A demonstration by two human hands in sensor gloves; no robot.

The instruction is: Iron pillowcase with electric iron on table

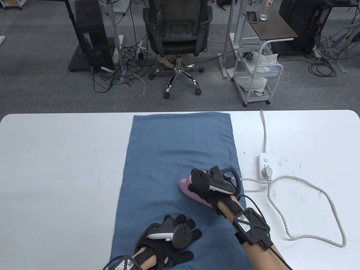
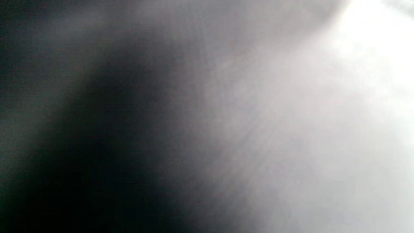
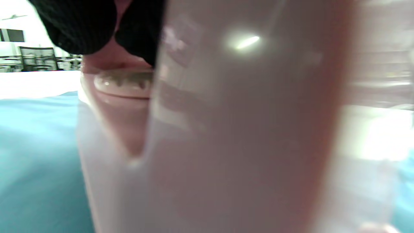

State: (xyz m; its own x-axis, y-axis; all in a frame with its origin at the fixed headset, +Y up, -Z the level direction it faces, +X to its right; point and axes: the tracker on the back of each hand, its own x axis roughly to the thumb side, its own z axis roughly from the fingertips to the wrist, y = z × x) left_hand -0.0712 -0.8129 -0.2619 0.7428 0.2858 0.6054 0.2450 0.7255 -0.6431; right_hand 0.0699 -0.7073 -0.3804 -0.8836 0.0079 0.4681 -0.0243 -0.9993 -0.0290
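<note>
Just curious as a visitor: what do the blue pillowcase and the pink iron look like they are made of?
The pillowcase looks like soft woven cloth, matte, with faint creases and no shine. The iron, gripped by the right hand, seems to be smooth glossy plastic: the right wrist view shows bright light reflections on its pink body.

No readable text; wrist tag labels (image 1: pixel 244 220) too small to make out.

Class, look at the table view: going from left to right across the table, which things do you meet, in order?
Left hand flat on the pillowcase → pink iron gripped by the right hand → power strip → looped cord.
</note>
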